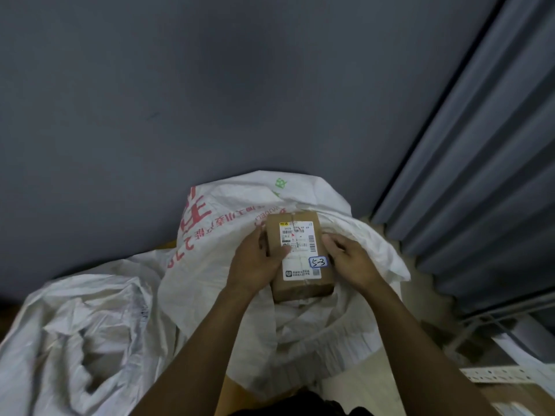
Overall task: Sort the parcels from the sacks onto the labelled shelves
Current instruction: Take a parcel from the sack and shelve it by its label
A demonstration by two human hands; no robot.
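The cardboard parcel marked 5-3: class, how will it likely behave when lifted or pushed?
Probably stiff: the cardboard parcel shows square edges in the left hand. Likely lightish, being small. Flat faces suggest it slides, not rolls.

The upper field is filled by a plain dark grey-blue wall (210, 85). At the right, a grey curtain (495, 145) is hung in long folds down to a pale beige floor (357, 391). A perforated white rail (492, 374) is seen at the lower right. The room is dimly lit.
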